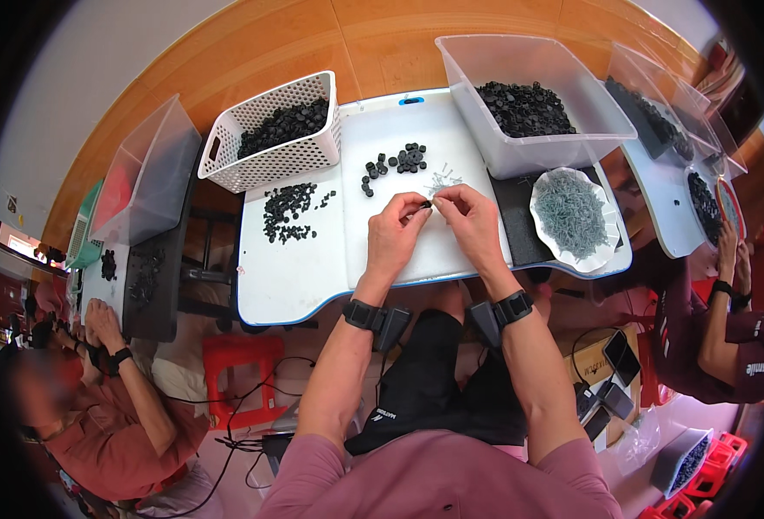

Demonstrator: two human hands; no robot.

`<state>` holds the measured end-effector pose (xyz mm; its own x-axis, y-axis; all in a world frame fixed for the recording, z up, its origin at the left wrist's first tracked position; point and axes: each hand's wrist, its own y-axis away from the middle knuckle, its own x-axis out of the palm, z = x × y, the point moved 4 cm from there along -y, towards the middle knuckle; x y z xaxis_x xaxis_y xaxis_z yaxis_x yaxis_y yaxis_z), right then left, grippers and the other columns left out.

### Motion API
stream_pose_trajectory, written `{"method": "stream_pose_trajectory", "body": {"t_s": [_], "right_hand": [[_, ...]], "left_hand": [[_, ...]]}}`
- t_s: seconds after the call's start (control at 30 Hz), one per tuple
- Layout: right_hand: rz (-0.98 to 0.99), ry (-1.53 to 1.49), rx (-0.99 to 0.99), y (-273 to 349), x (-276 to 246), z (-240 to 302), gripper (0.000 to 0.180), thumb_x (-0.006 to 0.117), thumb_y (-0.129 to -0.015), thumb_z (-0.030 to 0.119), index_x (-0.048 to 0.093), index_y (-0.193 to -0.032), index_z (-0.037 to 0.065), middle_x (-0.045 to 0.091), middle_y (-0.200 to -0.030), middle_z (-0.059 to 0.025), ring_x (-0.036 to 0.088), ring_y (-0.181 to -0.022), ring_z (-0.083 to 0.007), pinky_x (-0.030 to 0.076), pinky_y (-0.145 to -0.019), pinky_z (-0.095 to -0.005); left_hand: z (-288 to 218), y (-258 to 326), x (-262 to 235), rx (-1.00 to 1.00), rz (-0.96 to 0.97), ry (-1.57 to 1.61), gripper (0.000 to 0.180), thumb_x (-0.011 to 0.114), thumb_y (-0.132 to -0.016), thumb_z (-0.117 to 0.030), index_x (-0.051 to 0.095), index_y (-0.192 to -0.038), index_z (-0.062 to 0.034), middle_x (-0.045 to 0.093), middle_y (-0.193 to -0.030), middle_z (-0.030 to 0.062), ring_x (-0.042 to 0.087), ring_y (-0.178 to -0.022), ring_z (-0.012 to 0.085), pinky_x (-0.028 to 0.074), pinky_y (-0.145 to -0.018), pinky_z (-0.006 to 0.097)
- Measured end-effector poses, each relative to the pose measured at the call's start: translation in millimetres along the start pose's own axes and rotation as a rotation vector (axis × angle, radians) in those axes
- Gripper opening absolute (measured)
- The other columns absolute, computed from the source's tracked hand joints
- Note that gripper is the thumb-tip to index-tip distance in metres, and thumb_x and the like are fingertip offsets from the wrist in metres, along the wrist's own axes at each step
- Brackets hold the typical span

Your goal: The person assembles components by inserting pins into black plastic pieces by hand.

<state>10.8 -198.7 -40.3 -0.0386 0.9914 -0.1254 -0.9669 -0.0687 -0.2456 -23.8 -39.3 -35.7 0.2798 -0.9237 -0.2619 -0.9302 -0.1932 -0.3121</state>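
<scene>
Both hands meet over the white table (360, 251), fingertips close together. My left hand (393, 232) pinches a small black round part (425, 205) between thumb and forefinger. Beside it, the fingers of my right hand (470, 223) are pinched together. Whatever they hold is too small to make out. Just beyond my fingertips lies a small heap of thin silvery screws (442, 179). A cluster of black round parts (410, 158) sits farther off, slightly left. More small black pieces (287, 210) are spread out on the table's left side.
A white perforated basket (269, 164) and a large clear bin (533, 149), both with black parts, stand at the back. On the right a scalloped white dish (609, 227) holds many screws. People work at neighbouring tables on both sides. A red stool (242, 350) stands lower left.
</scene>
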Motion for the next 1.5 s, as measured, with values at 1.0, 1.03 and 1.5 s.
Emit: {"method": "stream_pose_trajectory", "body": {"t_s": [1.0,1.03,1.5], "right_hand": [[-0.013,-0.112,0.051,-2.7,-0.9,-8.8,0.014,0.078,-0.088,0.009,0.078,-0.098,0.000,0.069,-0.072,-0.0002,0.056,-0.064,-0.0047,0.044,-0.058,-0.0236],[-0.021,-0.112,0.050,-2.4,-1.8,-9.9,0.014,0.078,-0.088,0.009,0.078,-0.098,0.000,0.069,-0.072,-0.0002,0.056,-0.064,-0.0047,0.044,-0.058,-0.0236],[-0.060,-0.073,0.003,-1.4,-4.8,0.1,0.014,0.078,-0.087,0.009,0.078,-0.098,0.000,0.066,-0.068,-0.0009,0.052,-0.060,-0.0056,0.042,-0.056,-0.0258]], "left_hand": [[-2.9,-84.5,-46.4,0.176,0.011,-0.863,0.026,0.082,-0.084,-0.021,0.078,-0.102,-0.0028,0.071,-0.102,0.0140,0.068,-0.098,0.0331,0.054,-0.088,0.044],[-2.5,-86.6,-44.1,0.183,0.016,-0.862,0.026,0.082,-0.084,-0.021,0.078,-0.102,-0.0028,0.071,-0.102,0.0140,0.068,-0.098,0.0331,0.054,-0.088,0.044],[-3.4,-35.7,-14.8,0.089,0.103,-0.432,0.029,0.077,-0.085,-0.011,0.069,-0.112,-0.0020,0.077,-0.093,0.0135,0.075,-0.081,0.0243,0.059,-0.075,0.036]]}}
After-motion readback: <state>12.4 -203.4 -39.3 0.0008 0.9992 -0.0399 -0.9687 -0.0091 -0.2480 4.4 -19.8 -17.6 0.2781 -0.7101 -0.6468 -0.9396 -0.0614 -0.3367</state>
